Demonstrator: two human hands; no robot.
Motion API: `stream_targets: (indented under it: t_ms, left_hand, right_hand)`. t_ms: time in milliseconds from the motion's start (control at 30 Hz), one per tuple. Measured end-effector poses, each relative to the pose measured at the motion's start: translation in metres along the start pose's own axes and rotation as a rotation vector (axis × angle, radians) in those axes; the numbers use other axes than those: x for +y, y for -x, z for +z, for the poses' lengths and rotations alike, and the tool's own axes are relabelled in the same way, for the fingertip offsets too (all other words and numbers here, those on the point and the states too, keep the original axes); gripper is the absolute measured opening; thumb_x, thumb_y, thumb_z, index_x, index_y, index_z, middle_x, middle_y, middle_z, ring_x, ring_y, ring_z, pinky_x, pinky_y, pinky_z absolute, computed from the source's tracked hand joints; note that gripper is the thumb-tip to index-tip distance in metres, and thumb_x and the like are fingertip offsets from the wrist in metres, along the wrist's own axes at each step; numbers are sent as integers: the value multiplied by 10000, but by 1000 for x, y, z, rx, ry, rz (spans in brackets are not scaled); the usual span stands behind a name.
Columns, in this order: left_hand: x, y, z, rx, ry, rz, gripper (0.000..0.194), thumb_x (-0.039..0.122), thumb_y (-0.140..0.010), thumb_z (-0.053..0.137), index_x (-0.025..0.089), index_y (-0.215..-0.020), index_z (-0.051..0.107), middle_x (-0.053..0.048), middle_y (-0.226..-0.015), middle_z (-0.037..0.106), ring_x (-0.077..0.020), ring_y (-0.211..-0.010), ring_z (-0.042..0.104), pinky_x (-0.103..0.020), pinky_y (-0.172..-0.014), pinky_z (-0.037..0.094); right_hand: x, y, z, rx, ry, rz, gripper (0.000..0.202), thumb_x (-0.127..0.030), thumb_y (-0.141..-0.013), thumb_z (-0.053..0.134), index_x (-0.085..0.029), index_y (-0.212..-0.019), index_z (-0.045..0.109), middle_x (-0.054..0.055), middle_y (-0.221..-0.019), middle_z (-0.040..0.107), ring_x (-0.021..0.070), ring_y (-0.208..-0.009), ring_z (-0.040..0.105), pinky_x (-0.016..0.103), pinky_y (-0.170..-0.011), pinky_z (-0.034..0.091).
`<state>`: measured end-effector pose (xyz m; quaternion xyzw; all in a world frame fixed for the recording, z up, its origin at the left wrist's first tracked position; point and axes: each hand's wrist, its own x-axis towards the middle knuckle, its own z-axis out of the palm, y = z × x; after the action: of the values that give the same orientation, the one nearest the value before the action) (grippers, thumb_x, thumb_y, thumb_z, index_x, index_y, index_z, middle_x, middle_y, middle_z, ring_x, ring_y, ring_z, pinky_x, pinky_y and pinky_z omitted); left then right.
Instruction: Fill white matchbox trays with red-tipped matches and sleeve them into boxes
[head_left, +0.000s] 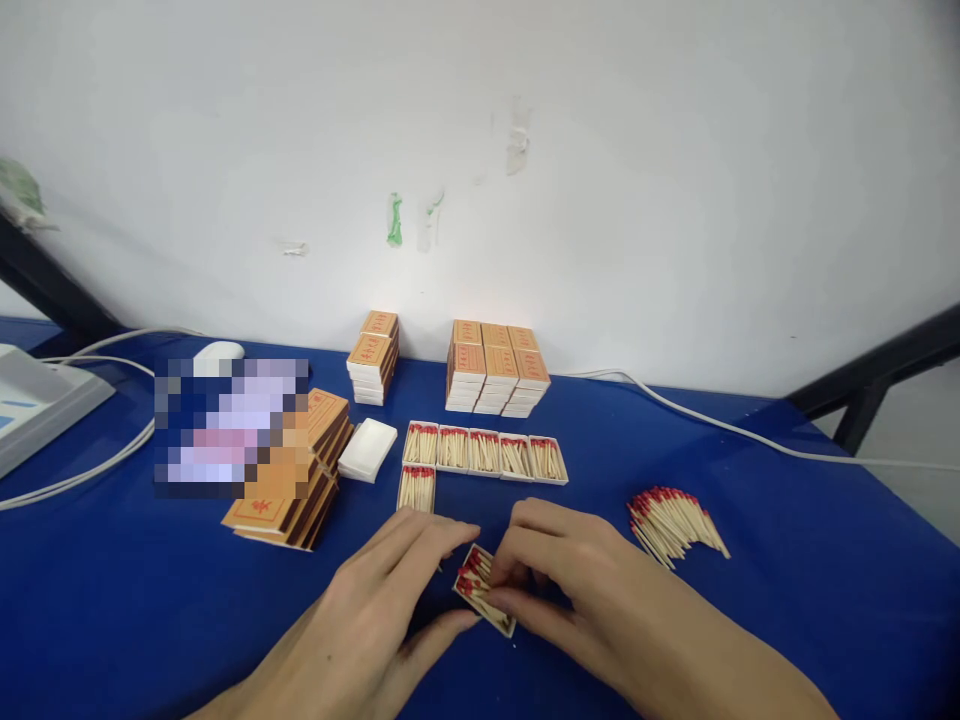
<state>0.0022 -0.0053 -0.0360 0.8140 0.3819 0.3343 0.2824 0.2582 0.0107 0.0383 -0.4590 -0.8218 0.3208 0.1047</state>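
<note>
A small white tray of red-headed matches [474, 578] lies tilted on the blue table between my two hands. My left hand [382, 590] is at its left side, thumb and fingers apart around the tray's edge. The fingertips of my right hand [559, 570] are pinched together over the matches inside the tray; what they grip is too small to tell. Behind them, a filled tray [417, 488] is partly hidden by my left hand, and a row of filled trays [484, 452] stands beyond it.
Loose matches [675, 522] lie in a pile at right. Stacked matchboxes [499, 365] and a smaller stack [373, 358] stand near the wall. Flattened sleeves [319, 470] and white trays [367, 450] are at left, beside a blurred-out object [217, 430]. A cable [697, 425] runs along the back right.
</note>
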Motion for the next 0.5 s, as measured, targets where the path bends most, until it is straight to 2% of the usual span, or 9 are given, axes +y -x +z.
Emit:
stream_targets:
  t_ms: [167, 333, 500]
  left_hand:
    - [3, -3, 0, 23, -29, 51, 432, 117, -1147, 709, 352, -1506, 660, -9, -1348, 714, -184, -1204, 760, -252, -1063, 654]
    - [9, -6, -3, -49, -20, 65, 536, 84, -1163, 638, 363, -1619, 608, -22, -1395, 700, -186, -1258, 736, -281, -1093, 665]
    - [14, -7, -10, -134, -103, 53, 595, 119, -1129, 683, 346, -1669, 576, -51, -1470, 682, -225, -1312, 725, -337, -1129, 681]
  right_hand:
    - [0, -4, 1, 18, -165, 122, 253, -293, -1157, 738, -242, -914, 788, -26, -943, 782, 125, -771, 662, 251, -669, 469]
    - [-1, -7, 5, 49, -220, 219, 270, -307, -1115, 765, -237, -854, 781, -30, -825, 782, 130, -720, 651, 265, -654, 454]
    - [6, -4, 10, 80, -296, 289, 143, -313, -1106, 752, -256, -984, 800, -24, -890, 811, 150, -778, 715, 265, -697, 514]
